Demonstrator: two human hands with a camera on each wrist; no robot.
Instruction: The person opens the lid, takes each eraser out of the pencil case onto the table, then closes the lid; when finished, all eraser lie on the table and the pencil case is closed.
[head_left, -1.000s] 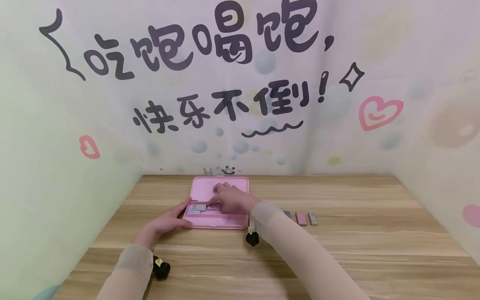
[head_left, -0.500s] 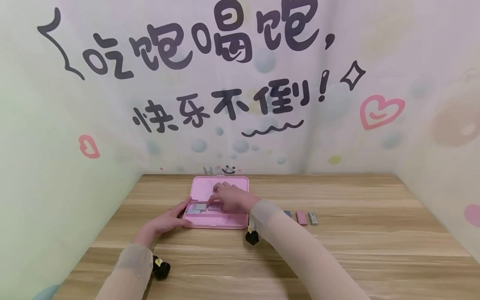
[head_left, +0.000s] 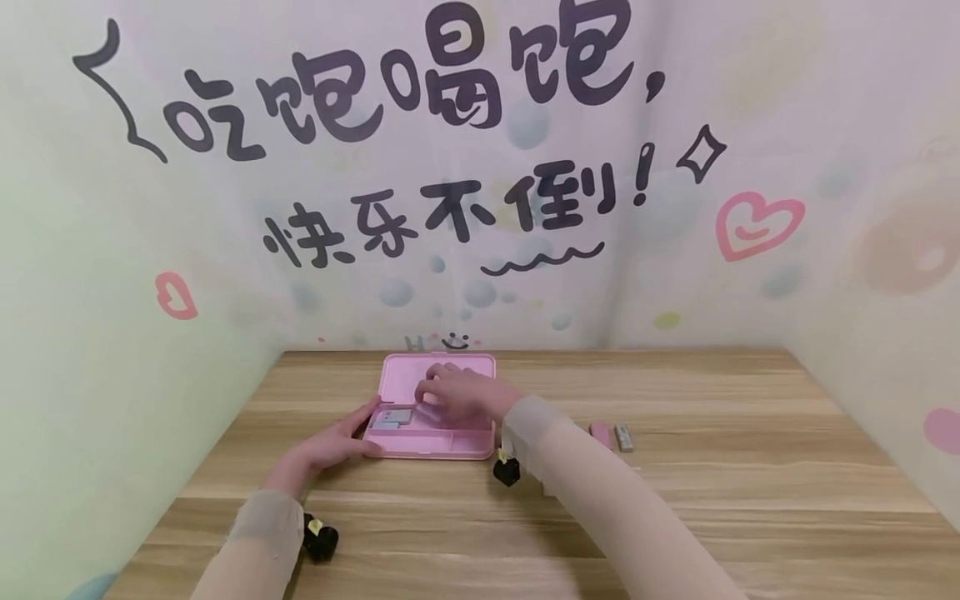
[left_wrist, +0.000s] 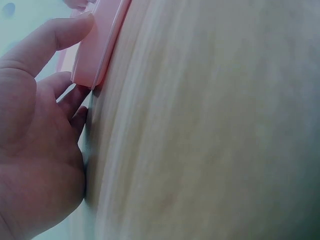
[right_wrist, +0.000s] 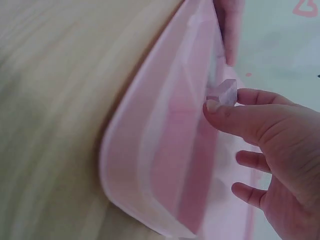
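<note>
A pink pencil case (head_left: 420,455) lies with its lid (head_left: 401,375) raised at the back of the table. My left hand (head_left: 333,446) holds its left end, thumb at the front edge and fingers toward the back. Over the back compartment, my right hand (head_left: 457,396) pinches a small pale-lilac eraser (right_wrist: 227,92) between thumb and index finger, tilted above the tray in the right wrist view; the other fingers are spread. Light grey-blue erasers (head_left: 397,416) lie in the left part of that compartment. Parts of the case are hidden behind the right hand.
On the table right of the case lie a pink eraser (head_left: 601,435) and a grey one (head_left: 624,437), beside the right sleeve (head_left: 555,450). A printed cloth (head_left: 480,308) hangs behind the table. A black device hangs at each wrist.
My right hand has risen slightly with the lilac eraser, which lay in the compartment and is now tilted up. The right sleeve now covers a blue eraser on the table. The left hand stays put.
</note>
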